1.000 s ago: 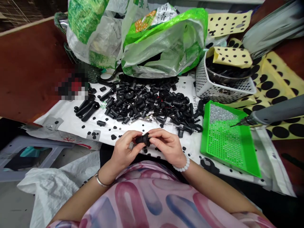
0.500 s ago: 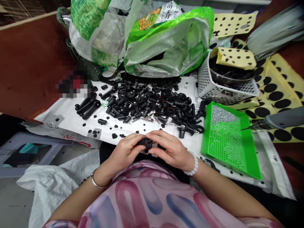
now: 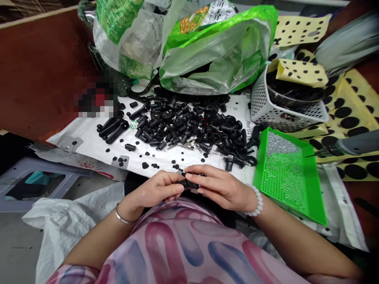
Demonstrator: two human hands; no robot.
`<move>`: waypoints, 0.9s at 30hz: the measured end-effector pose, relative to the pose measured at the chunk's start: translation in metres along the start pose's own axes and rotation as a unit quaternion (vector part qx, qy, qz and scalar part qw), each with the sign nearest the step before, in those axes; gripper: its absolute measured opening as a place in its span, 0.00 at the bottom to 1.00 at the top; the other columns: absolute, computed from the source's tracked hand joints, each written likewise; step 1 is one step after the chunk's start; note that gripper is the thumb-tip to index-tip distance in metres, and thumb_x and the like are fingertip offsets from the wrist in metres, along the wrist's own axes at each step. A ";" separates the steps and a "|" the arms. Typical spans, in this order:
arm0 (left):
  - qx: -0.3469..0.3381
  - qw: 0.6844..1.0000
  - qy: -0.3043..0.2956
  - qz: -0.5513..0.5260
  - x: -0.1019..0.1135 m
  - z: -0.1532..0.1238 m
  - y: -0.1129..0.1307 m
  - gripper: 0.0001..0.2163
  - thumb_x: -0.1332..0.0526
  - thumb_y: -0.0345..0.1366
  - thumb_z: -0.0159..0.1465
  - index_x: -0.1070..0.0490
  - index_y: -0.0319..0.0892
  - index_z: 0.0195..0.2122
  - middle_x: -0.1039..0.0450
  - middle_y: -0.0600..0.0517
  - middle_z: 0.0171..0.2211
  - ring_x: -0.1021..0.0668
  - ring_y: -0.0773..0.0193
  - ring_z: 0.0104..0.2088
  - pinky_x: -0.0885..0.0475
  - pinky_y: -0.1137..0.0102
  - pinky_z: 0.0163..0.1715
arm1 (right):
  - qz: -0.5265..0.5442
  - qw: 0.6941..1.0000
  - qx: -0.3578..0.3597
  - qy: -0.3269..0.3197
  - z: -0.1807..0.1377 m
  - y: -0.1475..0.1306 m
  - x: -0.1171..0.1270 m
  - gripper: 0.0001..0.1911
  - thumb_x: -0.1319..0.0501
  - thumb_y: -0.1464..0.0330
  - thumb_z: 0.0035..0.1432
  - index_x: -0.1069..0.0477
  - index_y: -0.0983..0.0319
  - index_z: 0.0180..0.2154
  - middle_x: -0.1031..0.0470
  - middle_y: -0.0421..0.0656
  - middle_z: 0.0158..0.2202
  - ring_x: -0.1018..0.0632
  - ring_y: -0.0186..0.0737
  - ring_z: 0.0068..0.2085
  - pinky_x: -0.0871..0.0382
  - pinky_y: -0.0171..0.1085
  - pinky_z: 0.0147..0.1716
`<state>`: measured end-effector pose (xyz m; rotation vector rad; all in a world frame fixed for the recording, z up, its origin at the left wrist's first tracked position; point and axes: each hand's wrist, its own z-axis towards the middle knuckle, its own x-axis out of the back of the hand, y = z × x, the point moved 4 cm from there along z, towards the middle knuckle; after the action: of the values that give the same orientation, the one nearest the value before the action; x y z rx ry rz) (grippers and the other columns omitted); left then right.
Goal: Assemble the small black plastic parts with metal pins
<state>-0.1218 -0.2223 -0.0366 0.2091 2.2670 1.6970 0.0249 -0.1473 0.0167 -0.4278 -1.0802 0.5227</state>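
Between my two hands, close to my body at the table's front edge, is a small black plastic part [image 3: 190, 184]. My left hand [image 3: 161, 188] pinches its left end with thumb and forefinger. From the right, the fingers of my right hand [image 3: 220, 185] close over its other side, hiding much of it; its exact kind does not show. Beyond my hands lies a wide heap of black plastic parts [image 3: 180, 124], with a few small metal pieces [image 3: 185, 146] at its near side. Several longer black handle-like parts [image 3: 114, 130] lie left of the heap.
At right, a green perforated tray [image 3: 318, 189] holds small silvery pieces, and an electric screwdriver [image 3: 359, 144] points over it. Behind stand a white basket [image 3: 259, 98] and yellow sheets of black dots [image 3: 343, 118]. Green-and-white plastic bags [image 3: 219, 55] line the back.
The black part has turned between my hands and shifted slightly right. My right hand has moved a little to the right, its fingers now lying over the part. The view has shifted slightly.
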 end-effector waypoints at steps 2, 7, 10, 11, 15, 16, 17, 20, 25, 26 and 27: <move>0.009 1.000 -0.001 -0.011 -0.001 0.002 0.001 0.14 0.43 0.44 0.60 0.32 0.36 0.28 0.41 0.57 0.18 0.40 0.75 0.17 0.45 0.76 0.17 | -0.012 1.000 -0.006 -0.003 0.000 0.001 0.001 0.20 0.47 0.74 0.61 0.39 0.67 0.55 0.34 0.56 0.52 0.31 0.43 0.54 0.31 0.42 0.50; -0.045 0.992 0.066 0.102 -0.002 0.006 0.008 0.11 0.46 0.39 0.62 0.30 0.36 0.38 0.33 0.54 0.25 0.33 0.71 0.23 0.37 0.75 0.24 | -0.021 0.999 -0.026 0.005 0.000 0.004 -0.001 0.20 0.48 0.71 0.62 0.41 0.64 0.56 0.34 0.54 0.50 0.29 0.42 0.51 0.29 0.42 0.47; -0.103 0.965 0.122 0.207 -0.002 0.005 0.014 0.10 0.46 0.37 0.63 0.29 0.38 0.40 0.28 0.51 0.31 0.28 0.66 0.31 0.33 0.72 0.33 | -0.013 0.998 -0.056 0.037 0.000 0.007 -0.004 0.20 0.48 0.70 0.62 0.39 0.63 0.56 0.33 0.53 0.49 0.29 0.42 0.49 0.29 0.41 0.47; -0.112 0.955 0.138 0.235 -0.002 0.004 0.015 0.10 0.47 0.37 0.63 0.29 0.39 0.39 0.28 0.51 0.31 0.28 0.65 0.32 0.33 0.71 0.33 | -0.014 0.996 -0.067 0.051 0.000 0.008 -0.004 0.19 0.48 0.70 0.62 0.39 0.63 0.55 0.32 0.53 0.48 0.28 0.42 0.49 0.30 0.41 0.47; -0.132 0.942 0.167 0.258 -0.001 0.005 0.017 0.10 0.46 0.35 0.62 0.29 0.39 0.40 0.27 0.50 0.32 0.26 0.64 0.32 0.32 0.71 0.33 | -0.040 0.990 -0.099 0.088 0.000 0.011 -0.004 0.18 0.46 0.67 0.62 0.37 0.63 0.53 0.28 0.51 0.42 0.25 0.41 0.42 0.28 0.39 0.41; -0.133 0.947 0.166 0.243 0.000 0.006 0.016 0.10 0.45 0.35 0.62 0.29 0.39 0.41 0.27 0.50 0.32 0.26 0.64 0.32 0.31 0.71 0.33 | -0.050 0.989 -0.105 0.089 0.000 0.012 -0.003 0.19 0.45 0.65 0.61 0.37 0.63 0.53 0.27 0.50 0.40 0.24 0.40 0.40 0.28 0.38 0.39; -0.130 0.951 0.165 0.225 0.001 0.007 0.014 0.10 0.45 0.35 0.62 0.29 0.39 0.41 0.26 0.49 0.33 0.26 0.64 0.32 0.31 0.71 0.32 | -0.059 0.988 -0.110 0.088 0.001 0.012 -0.002 0.21 0.44 0.63 0.60 0.38 0.63 0.54 0.26 0.49 0.39 0.24 0.40 0.38 0.28 0.38 0.39; -0.120 0.963 0.157 0.181 0.002 0.010 0.009 0.10 0.45 0.35 0.62 0.30 0.39 0.42 0.27 0.50 0.32 0.27 0.66 0.30 0.32 0.73 0.30 | -0.078 0.989 -0.105 0.072 0.002 0.010 0.002 0.30 0.41 0.57 0.57 0.42 0.63 0.56 0.30 0.53 0.47 0.26 0.45 0.46 0.30 0.41 0.44; -0.138 0.955 0.136 0.224 -0.002 0.013 0.010 0.08 0.46 0.35 0.63 0.30 0.39 0.38 0.30 0.52 0.28 0.29 0.68 0.28 0.34 0.74 0.29 | -0.084 0.984 -0.146 0.059 0.000 0.012 -0.001 0.16 0.46 0.60 0.61 0.31 0.66 0.44 0.26 0.47 0.32 0.25 0.37 0.31 0.31 0.34 0.31; -0.146 0.947 0.143 0.246 -0.003 0.013 0.011 0.07 0.46 0.35 0.62 0.30 0.39 0.36 0.31 0.52 0.28 0.30 0.68 0.28 0.34 0.74 0.29 | -0.083 0.978 -0.182 0.064 -0.001 0.014 -0.001 0.16 0.45 0.58 0.60 0.29 0.65 0.38 0.28 0.43 0.25 0.28 0.34 0.25 0.33 0.32 0.25; -0.152 0.942 0.150 0.260 -0.003 0.014 0.013 0.07 0.46 0.34 0.62 0.30 0.39 0.35 0.31 0.52 0.28 0.30 0.68 0.28 0.34 0.74 0.29 | -0.086 0.971 -0.213 0.069 -0.002 0.016 -0.001 0.17 0.43 0.56 0.58 0.29 0.65 0.33 0.30 0.40 0.21 0.31 0.32 0.21 0.36 0.32 0.22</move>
<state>-0.1150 -0.2070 -0.0272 0.5521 2.2366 2.4747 0.0230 -0.1349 0.0066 -0.7287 -1.0827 0.0997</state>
